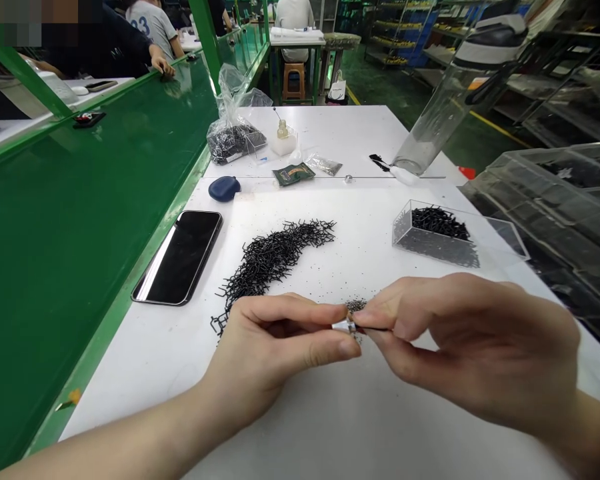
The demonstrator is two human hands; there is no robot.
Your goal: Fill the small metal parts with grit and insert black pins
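My left hand (290,340) is closed, pinching a small silvery metal piece (344,326) between thumb and index finger. My right hand (460,340) meets it from the right, its fingertips pressed around a thin dark strip (373,328) whose left end reaches the metal piece. Whether the strip is inside or only against the piece cannot be made out. Just behind the fingertips lies a scatter of tiny dark grains (356,305), partly covered by the hands. A long pile of short, bent black pieces (275,257) spreads over the white table beyond my left hand.
A clear box (403,230) of black pieces stands at right. On the left lie a phone (177,257) and a blue case (224,189). Farther back are a bagged black bundle (235,141), a small bottle (283,130) and a tilted-looking water bottle (435,120). A green conveyor (105,187) runs alongside.
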